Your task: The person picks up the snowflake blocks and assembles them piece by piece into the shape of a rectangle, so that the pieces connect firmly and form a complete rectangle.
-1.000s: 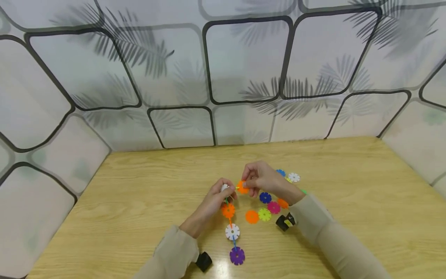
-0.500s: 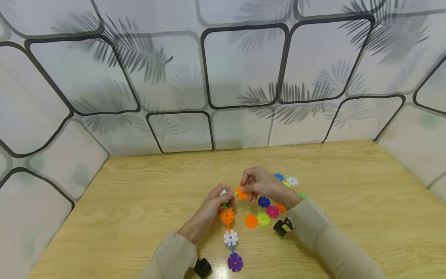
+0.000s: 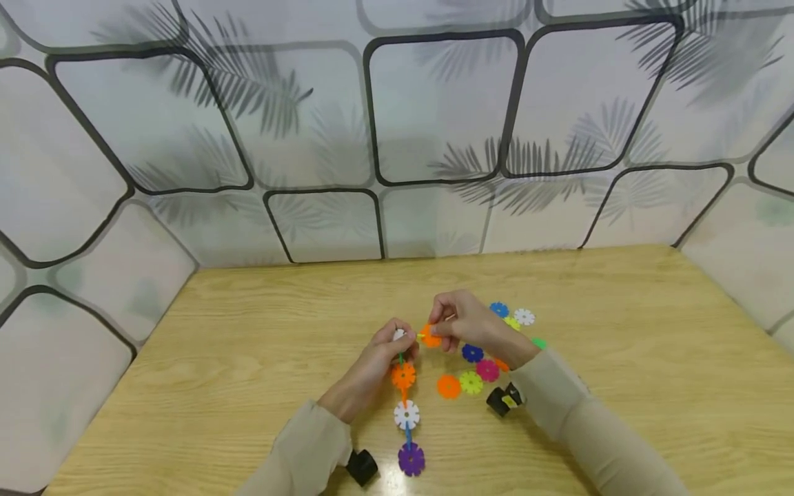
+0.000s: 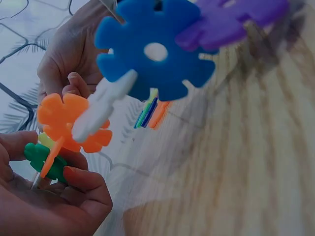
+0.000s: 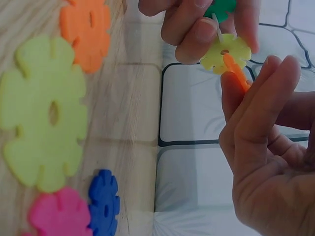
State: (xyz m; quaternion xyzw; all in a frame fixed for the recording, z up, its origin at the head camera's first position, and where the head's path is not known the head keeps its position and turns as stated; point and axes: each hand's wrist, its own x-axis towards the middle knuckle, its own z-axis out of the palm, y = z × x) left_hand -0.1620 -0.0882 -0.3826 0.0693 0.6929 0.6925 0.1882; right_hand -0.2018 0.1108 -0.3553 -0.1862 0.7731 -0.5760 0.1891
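Note:
My left hand (image 3: pixel 375 358) grips a chain of notched plastic discs near its top end. In the left wrist view its fingers and thumb are around a green disc (image 4: pixel 37 155). An orange disc (image 3: pixel 403 376), a white disc (image 3: pixel 406 415), a blue disc (image 4: pixel 123 51) and a purple disc (image 3: pixel 411 459) hang below, linked edge to edge. A yellow disc (image 5: pixel 239 48) sits at the upper end. Between thumb and fingers, my right hand (image 3: pixel 468 324) pinches another orange disc (image 5: pixel 236 73), its edge against the yellow disc; how deep it is slotted I cannot tell.
Loose discs lie on the wooden table (image 3: pixel 279 310), partly under my right forearm: orange (image 3: pixel 449 386), yellow (image 3: pixel 471 382), pink (image 3: pixel 487 370), dark blue (image 3: pixel 473 353), blue (image 3: pixel 499 309) and white (image 3: pixel 524 317). A patterned backdrop (image 3: pixel 434 227) closes off the back and sides.
The chain's hanging lower end has swung slightly left. Both hands stay almost in place, with the same discs held; the head view has dipped and returned.

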